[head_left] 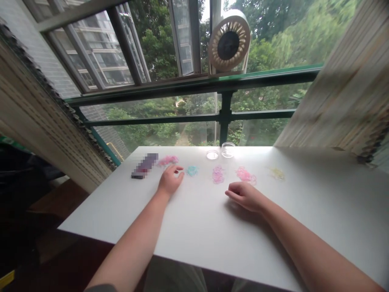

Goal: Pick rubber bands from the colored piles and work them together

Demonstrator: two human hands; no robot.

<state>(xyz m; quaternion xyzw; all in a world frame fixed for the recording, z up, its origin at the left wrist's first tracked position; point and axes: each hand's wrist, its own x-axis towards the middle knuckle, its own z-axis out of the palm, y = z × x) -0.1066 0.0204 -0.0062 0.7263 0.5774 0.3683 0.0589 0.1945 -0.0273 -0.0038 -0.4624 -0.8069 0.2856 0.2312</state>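
Observation:
Small loose piles of thin coloured rings, perhaps rubber bands, lie in a row on the white table (194, 227). My left hand (171, 178) is between the deep pink pile (168, 160) and the teal pile (192, 170). Its fingers curve, with a gap to the thumb and nothing visible in it. Just in front of the bright pink pile (245, 175), my right hand (245, 196) has its fingers curled closed. Whatever they may hold is hidden. A lilac-pink pile (218, 174) sits between the hands, and a yellow-green pile (277, 174) lies far right.
At the table's back edge stand a clear round container (228, 150) and a shallow clear lid or dish (212, 155). A dark, blurred-out oblong object (145, 165) lies at left. Behind are a green railing (225, 109), a fan (229, 42) and curtains (331, 81) at both sides.

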